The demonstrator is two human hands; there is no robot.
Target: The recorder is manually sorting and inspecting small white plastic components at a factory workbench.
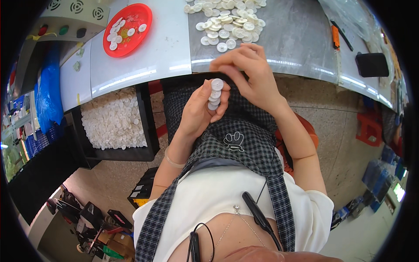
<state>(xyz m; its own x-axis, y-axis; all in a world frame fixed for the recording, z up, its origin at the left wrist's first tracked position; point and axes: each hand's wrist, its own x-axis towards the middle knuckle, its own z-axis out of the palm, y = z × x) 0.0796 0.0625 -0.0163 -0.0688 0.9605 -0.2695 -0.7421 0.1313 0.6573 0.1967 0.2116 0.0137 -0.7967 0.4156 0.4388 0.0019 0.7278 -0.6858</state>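
Observation:
My left hand (201,109) is closed round several white round discs (214,97), which overlap in a slanting row between thumb and fingers. The topmost disc faces up and shows a small centre. Just above and to the right, my right hand (251,72) hovers by the table's front edge, its fingers loosely bent and partly spread. No disc shows in it, though its fingertips are partly hidden. Beyond it on the grey tabletop lies a loose heap of similar white discs (233,22).
At the table's left stands a red plate (139,43) holding some discs. Below it, a black crate (149,131) is filled with small white pieces. An orange cutter (335,37) and a black phone (372,65) lie at the right. A control box (72,19) stands far left.

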